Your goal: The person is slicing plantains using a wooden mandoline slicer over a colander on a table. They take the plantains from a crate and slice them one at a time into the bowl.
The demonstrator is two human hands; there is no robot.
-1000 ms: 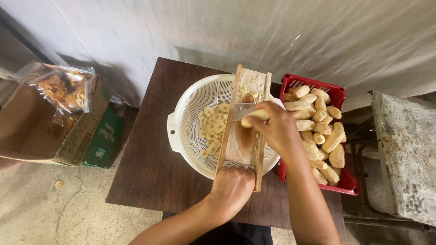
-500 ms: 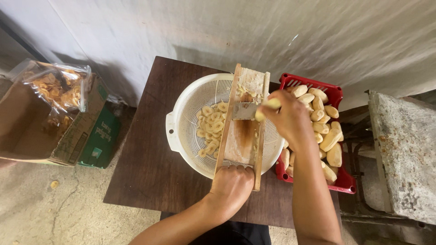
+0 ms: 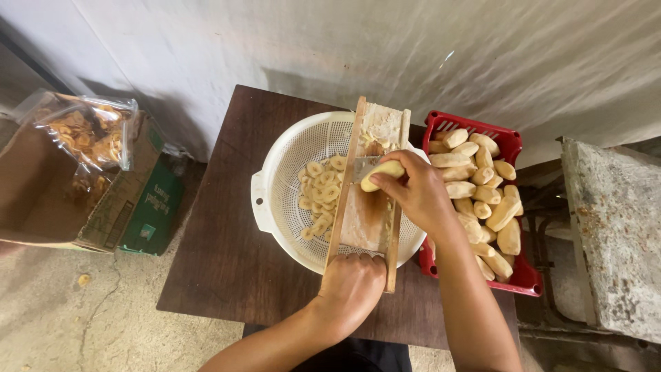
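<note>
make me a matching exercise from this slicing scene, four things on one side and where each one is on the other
Things:
1. left hand
2. right hand
3. slices
4. red basket

Places:
A. right of the white strainer
B. holding a peeled piece on the wooden slicer
C. inside the strainer
D. gripping the slicer's near end

Pairs: 1-D, 2-B, 3-C, 4-A

Slicer board [image 3: 368, 200] lies across the colander [image 3: 289, 200] on the table [image 3: 227, 269]; crate [image 3: 513, 148] right, probably touching.
</note>
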